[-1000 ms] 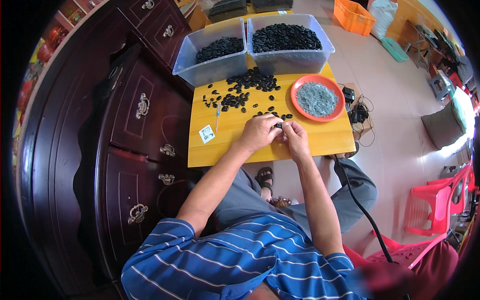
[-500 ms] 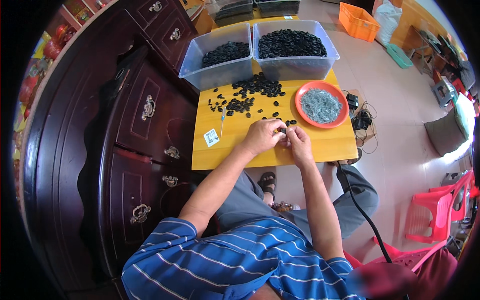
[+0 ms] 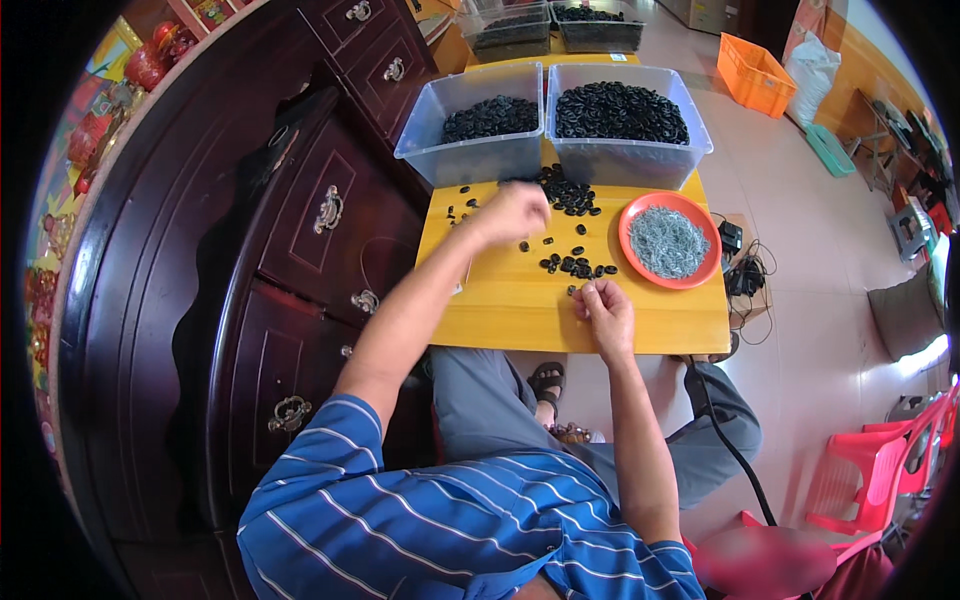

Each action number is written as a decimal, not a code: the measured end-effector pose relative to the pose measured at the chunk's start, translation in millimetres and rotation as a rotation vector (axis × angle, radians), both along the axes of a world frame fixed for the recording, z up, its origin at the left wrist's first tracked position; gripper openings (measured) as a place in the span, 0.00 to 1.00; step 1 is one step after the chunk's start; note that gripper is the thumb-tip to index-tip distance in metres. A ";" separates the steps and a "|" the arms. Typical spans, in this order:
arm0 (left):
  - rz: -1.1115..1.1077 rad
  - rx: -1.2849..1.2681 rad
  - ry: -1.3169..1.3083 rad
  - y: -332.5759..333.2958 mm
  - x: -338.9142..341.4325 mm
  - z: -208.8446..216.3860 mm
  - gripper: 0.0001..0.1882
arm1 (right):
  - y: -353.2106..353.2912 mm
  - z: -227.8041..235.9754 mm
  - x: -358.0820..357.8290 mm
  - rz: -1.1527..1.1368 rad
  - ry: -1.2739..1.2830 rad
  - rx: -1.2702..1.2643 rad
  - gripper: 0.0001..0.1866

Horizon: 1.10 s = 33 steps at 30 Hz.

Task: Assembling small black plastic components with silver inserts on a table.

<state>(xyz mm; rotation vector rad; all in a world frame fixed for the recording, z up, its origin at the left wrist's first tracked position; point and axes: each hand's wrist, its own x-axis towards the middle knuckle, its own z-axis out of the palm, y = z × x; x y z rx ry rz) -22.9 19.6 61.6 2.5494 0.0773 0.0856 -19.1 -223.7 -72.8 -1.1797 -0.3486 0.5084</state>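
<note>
My left hand point(image 3: 508, 214) is over the far left of the yellow table, at the edge of a pile of small black oval pieces point(image 3: 572, 197) and partly covering it. Motion smears its curled fingers, so whatever is in them does not show. Near the front edge, my right hand point(image 3: 607, 312) has thumb and forefinger pinched together. One small black piece point(image 3: 572, 290) shows right at its fingertips; whether it is held or lies on the wood is unclear. Just beyond lies a loose group of black ovals point(image 3: 570, 265). My left forearm mostly hides a thin tool and a white label point(image 3: 457, 289).
An orange plate point(image 3: 712, 262) of thin silvery metal bits stands right of my right hand. Two clear plastic bins point(image 3: 470, 160) of black pieces line the table's back. A dark wooden cabinet point(image 3: 300, 290) stands close on the left; cables point(image 3: 757, 262) lie to the right.
My left hand has come away from my right and moved up and left to the pile. The right stays near the front edge. The whole view has shifted slightly.
</note>
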 end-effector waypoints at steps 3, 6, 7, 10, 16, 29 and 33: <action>0.321 -0.160 -0.394 45.0 20.8 48.7 0.20 | 4.7 -2.8 -0.7 -0.009 -0.023 0.050 0.09; 0.334 -0.036 -0.477 45.7 22.2 53.5 0.23 | 3.6 -4.6 0.5 -0.043 -0.016 0.033 0.09; 0.307 0.018 -0.451 43.2 21.3 50.2 0.24 | 2.7 -5.9 1.8 -0.047 -0.009 0.029 0.09; 0.185 -0.062 -0.306 21.7 5.3 9.3 0.12 | 3.3 -5.6 1.8 -0.033 -0.022 0.023 0.08; 0.182 0.020 -0.151 -26.3 -34.1 -64.5 0.08 | -0.5 3.7 -0.8 -0.035 0.021 0.029 0.09; 0.291 0.204 -0.274 -51.7 -52.4 -80.6 0.11 | 1.9 -0.7 -2.4 -0.056 0.002 0.016 0.08; 0.250 0.242 -0.388 -64.7 -61.1 -84.7 0.08 | 2.2 -1.7 -1.8 -0.063 -0.018 0.023 0.07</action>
